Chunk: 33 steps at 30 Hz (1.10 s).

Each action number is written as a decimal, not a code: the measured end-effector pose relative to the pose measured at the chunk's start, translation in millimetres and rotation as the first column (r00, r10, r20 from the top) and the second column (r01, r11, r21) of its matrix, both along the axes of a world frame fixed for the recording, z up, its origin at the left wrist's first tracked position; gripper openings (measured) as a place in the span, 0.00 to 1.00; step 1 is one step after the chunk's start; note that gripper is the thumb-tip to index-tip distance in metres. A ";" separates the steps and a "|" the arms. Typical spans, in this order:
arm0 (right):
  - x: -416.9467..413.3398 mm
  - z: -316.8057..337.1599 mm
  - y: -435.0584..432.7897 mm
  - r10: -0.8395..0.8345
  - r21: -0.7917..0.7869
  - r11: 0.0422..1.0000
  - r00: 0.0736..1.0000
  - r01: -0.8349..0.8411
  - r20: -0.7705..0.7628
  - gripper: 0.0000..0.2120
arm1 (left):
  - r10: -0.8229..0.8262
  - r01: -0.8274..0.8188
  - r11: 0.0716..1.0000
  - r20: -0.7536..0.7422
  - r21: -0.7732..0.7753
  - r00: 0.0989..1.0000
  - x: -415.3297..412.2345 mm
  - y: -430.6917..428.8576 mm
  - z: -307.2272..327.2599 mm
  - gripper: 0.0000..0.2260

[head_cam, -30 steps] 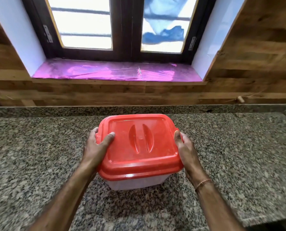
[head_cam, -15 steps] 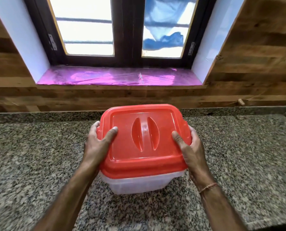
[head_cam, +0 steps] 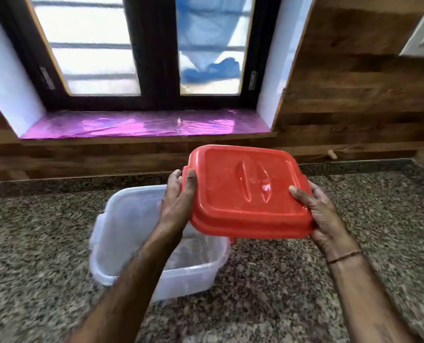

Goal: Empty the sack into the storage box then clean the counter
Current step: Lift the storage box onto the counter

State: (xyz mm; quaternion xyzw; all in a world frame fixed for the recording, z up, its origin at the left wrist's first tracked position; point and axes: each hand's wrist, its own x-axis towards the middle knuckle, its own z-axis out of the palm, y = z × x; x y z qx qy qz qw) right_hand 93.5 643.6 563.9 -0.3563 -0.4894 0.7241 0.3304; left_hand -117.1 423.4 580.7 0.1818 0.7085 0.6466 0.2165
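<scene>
Step in hand: lid (head_cam: 249, 191) is off the storage box (head_cam: 131, 233); judged next, park it clear of the box mouth.
Left hand (head_cam: 177, 204) grip: clenched on the lid's left edge, thumb on top.
Right hand (head_cam: 322, 214) grip: grasping the lid's right edge.
Technique: keep the lid level, set it flat on the surface (head_cam: 354, 219) to the right, well apart from the box.
Box location: upright on the surface, lower left of the lid, mouth up, apparently empty.
Lid orientation: top face up, tilted toward the camera; long axis roughly left to right.
Sack: not in view.

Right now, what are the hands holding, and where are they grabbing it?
Both hands hold the red lid, lifted off the clear storage box. The left hand grips its left edge, the right hand its right edge, thumbs on top.
</scene>
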 end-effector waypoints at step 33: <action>73.4 -230.8 129.6 -0.019 0.234 0.946 0.679 -0.225 0.734 0.29 | -0.143 -0.394 0.541 -0.543 -0.743 0.827 84.0 108.5 -61.2 0.17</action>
